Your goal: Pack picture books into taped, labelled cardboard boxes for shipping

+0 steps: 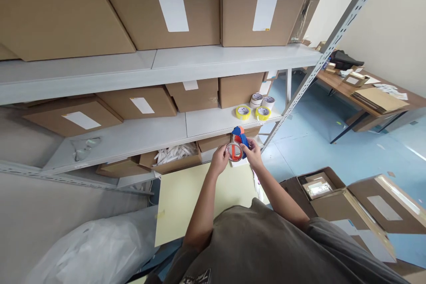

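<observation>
In front of my chest, my right hand (253, 153) grips a blue and orange tape dispenser (245, 141) by its blue side. A ring-shaped tape roll (228, 151) is at the dispenser's orange part, and my left hand (219, 159) pinches the roll's left edge. Whether the roll is fully seated on the dispenser, I cannot tell. Beyond my hands, on the middle shelf, lie a yellow tape roll (242, 116) and another yellow tape roll (262, 117). Behind these, white tape rolls (268, 103) are grouped, some stacked.
Cardboard boxes (196, 9) line the grey shelving (199, 63). Below my hands is a pale yellow board (186, 199). An open carton (176, 164) holds white items. Cartons (346, 208) stand at the right, a large plastic bag (100, 248) at the left, and a wooden table (369, 93) farther back.
</observation>
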Demonstrator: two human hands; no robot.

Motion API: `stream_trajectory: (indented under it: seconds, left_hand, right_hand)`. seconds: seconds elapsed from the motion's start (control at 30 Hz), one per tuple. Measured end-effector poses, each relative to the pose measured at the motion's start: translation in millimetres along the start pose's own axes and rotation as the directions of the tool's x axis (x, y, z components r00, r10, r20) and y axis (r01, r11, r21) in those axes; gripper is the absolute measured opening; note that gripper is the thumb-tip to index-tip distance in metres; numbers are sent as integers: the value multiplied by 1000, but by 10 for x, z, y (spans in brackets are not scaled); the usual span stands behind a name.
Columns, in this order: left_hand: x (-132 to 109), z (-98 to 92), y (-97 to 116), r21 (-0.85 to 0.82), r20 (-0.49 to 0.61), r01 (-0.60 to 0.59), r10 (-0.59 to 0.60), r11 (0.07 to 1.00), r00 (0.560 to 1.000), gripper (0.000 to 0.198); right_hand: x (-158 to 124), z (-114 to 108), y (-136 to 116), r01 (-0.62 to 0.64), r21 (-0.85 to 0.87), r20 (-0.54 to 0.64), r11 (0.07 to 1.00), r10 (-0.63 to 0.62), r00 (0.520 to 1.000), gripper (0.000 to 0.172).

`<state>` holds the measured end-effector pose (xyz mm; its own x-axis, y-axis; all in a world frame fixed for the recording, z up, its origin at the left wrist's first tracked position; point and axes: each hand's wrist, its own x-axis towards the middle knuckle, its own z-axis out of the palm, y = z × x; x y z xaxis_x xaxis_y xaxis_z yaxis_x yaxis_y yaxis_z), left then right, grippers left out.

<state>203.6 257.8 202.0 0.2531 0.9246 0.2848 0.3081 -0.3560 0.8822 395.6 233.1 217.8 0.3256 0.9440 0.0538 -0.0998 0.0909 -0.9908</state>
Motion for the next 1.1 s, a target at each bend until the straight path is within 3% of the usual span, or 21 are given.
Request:
stream_trajectory:
  seconds: [0.17, 0.27, 0.33, 0.43, 0.57, 0.63, 0.73, 0.8, 0.87, 0.93, 1.0, 1.03, 1.1]
  left_hand:
    - [-88, 47, -7, 35, 7, 29, -29, 999, 1000, 35]
    - [-142, 4, 20, 99, -67, 106, -100, 989, 993, 47]
    - [-144, -21, 81, 128, -125, 98, -82, 987, 989, 56]
    - [-52, -18, 215, 114, -192, 47, -25, 992, 981, 41]
    - [157, 51, 352, 45, -220, 149, -135, 988, 966, 21]
    - [222, 95, 369, -5, -237, 219, -214, 976, 948, 15]
    - [243, 149, 343, -83, -330, 283, -294, 956, 897, 25]
    - [232, 156, 319, -125, -372, 283, -310, 951, 875, 30]
    - [214, 127, 315, -121, -381, 234, -262, 965, 887, 37]
    - [190, 64, 340, -50, -364, 141, -149, 989, 919, 34]
    - [153, -7, 389, 37, -274, 41, -29, 998, 961, 32]
    - [128, -34, 418, 70, -191, -1, 15, 998, 981, 39]
    - [69, -57, 477, 115, -16, -49, 52, 992, 999, 71]
  right_hand:
    - [22, -19, 52, 14, -8, 12, 1000, -14, 1000, 57]
    - [81, -88, 71, -34, -16, 100, 999, 35, 994, 53]
    - [113, -131, 77, -42, -11, 132, 999, 43, 990, 52]
    - [110, -162, 85, -2, -4, 182, 1000, 3, 983, 53]
    - [41, -141, 100, 38, 20, 288, 999, -42, 957, 56]
    - [11, -122, 106, 40, 36, 287, 999, -49, 957, 54]
    - [-3, -111, 110, 18, 77, 235, 997, -36, 971, 53]
    - [2, -127, 111, -7, 116, 192, 993, -15, 981, 52]
    - [9, -158, 108, -28, 139, 168, 990, 4, 986, 52]
    - [12, -192, 101, -46, 139, 156, 989, 24, 987, 51]
    - [8, -215, 88, -62, 137, 137, 989, 43, 990, 49]
    - [4, -221, 78, -70, 141, 126, 988, 52, 991, 49]
    - [-5, -221, 51, -79, 152, 114, 985, 62, 992, 49]
